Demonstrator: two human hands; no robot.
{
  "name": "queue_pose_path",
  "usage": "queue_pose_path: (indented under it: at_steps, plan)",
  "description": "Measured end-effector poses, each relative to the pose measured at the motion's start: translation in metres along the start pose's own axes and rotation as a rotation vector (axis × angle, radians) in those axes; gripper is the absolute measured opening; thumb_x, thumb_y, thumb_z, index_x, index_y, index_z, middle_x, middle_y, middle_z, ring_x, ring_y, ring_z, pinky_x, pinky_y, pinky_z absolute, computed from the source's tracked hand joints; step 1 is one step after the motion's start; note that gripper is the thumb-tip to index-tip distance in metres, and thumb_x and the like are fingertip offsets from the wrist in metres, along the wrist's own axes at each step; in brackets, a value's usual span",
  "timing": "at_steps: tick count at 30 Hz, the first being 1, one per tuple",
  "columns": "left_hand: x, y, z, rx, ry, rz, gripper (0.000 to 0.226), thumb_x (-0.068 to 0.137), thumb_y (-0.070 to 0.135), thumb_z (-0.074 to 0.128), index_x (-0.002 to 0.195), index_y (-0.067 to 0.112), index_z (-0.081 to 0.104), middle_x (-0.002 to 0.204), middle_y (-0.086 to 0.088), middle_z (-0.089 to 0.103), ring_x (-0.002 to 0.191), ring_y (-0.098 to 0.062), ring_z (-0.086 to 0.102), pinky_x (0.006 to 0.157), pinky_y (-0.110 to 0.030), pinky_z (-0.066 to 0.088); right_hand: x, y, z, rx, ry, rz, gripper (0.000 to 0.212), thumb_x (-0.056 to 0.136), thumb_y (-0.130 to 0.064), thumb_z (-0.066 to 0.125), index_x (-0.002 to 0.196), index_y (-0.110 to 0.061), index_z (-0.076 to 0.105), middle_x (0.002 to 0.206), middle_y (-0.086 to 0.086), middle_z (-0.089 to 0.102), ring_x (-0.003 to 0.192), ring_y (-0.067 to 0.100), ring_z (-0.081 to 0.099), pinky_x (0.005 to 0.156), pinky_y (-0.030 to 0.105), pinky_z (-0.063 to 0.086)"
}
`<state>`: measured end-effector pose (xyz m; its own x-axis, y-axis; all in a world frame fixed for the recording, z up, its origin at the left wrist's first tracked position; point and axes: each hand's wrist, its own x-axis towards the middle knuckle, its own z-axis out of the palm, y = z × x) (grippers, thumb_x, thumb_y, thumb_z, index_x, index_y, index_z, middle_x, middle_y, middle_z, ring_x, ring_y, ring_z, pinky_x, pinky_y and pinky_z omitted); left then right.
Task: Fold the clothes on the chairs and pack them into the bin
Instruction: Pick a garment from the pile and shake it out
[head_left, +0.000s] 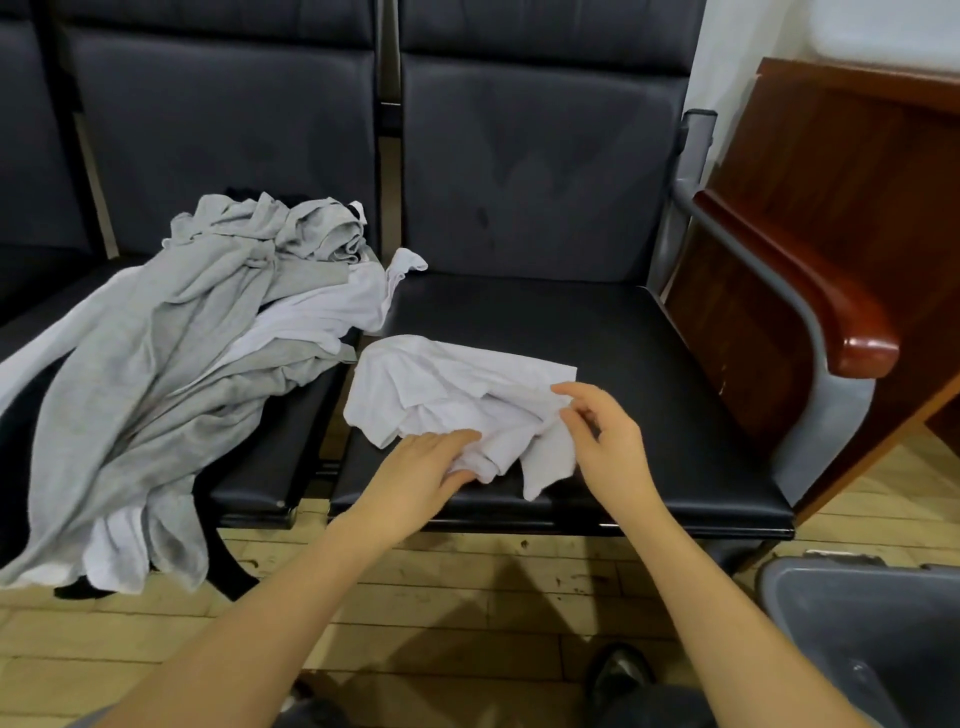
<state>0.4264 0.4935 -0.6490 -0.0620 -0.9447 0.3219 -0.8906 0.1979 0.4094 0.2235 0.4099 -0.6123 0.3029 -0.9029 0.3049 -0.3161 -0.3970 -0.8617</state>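
I am seeing a reddish-brown wooden desk (841, 171) standing at the right against a white wall (727, 57). Pale wooden floorboards (457, 597), scuffed and spotted, are running below, and a dark shoe (618, 675) is resting on them.

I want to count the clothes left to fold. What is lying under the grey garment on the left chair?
Under the crumpled light grey garment, white cloth and a dark piece stick out on the black padded chair. How many items is hidden.
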Motion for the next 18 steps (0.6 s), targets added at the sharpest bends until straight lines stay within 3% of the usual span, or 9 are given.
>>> queue_pose_path:
  at_steps: [3,7,10,14,16,18]
  plan:
    - [0.005,0.004,-0.017,-0.286,0.051,-0.218,0.035,0.094,0.026,0.057,0.128,0.022,0.052,0.098,0.007,0.058,0.092,-0.012,0.058,0.083,-0.022,0.045,0.005,-0.001,-0.002,-0.038,0.052,-0.051,0.024,0.097,-0.006,0.049,0.105,-0.023,0.065,0.097,-0.009,0.055,0.089,-0.004,0.053,0.074,0.005,0.042]
    - [0.017,0.006,-0.048,-0.431,0.235,-0.323,0.016,0.093,0.021,0.058,0.108,0.024,0.061,0.087,0.009,0.058,0.083,-0.003,0.056,0.073,-0.006,0.043,0.013,0.006,0.003,-0.211,0.061,-0.010,0.020,0.096,-0.009,0.052,0.106,-0.010,0.069,0.095,-0.006,0.053,0.085,0.001,0.055,0.075,0.005,0.039]
    - [0.020,0.005,-0.058,-0.461,0.300,-0.419,0.010,0.092,0.019,0.059,0.096,0.018,0.067,0.093,0.007,0.064,0.086,-0.003,0.057,0.067,-0.003,0.042,0.015,0.013,0.008,-0.469,-0.032,0.043,0.021,0.097,-0.019,0.053,0.110,-0.014,0.069,0.102,-0.007,0.046,0.099,0.015,0.049,0.090,0.021,0.034]
    - [0.026,0.005,-0.058,-0.433,0.291,-0.431,0.012,0.092,0.020,0.059,0.096,0.015,0.069,0.098,0.001,0.067,0.094,-0.011,0.060,0.076,-0.016,0.046,0.009,-0.006,0.020,-0.473,-0.208,-0.075,0.026,0.091,-0.040,0.058,0.116,-0.034,0.061,0.112,-0.016,0.041,0.106,0.002,0.033,0.094,0.020,0.011]
    - [0.030,0.007,-0.061,-0.412,0.321,-0.386,0.013,0.092,0.018,0.059,0.097,0.013,0.069,0.100,0.002,0.067,0.095,-0.011,0.059,0.082,-0.020,0.046,0.006,-0.014,0.029,-0.409,-0.312,-0.079,0.021,0.090,-0.043,0.059,0.110,-0.036,0.059,0.108,-0.020,0.049,0.107,-0.002,0.036,0.093,0.019,0.010]
    - [0.033,0.005,-0.064,-0.317,0.361,-0.318,0.013,0.093,0.018,0.058,0.099,0.013,0.068,0.100,0.003,0.065,0.095,-0.012,0.058,0.085,-0.024,0.045,0.006,-0.017,0.036,-0.388,-0.300,-0.090,0.005,0.092,-0.036,0.058,0.096,-0.034,0.061,0.096,-0.018,0.057,0.102,-0.009,0.039,0.094,0.024,0.014]
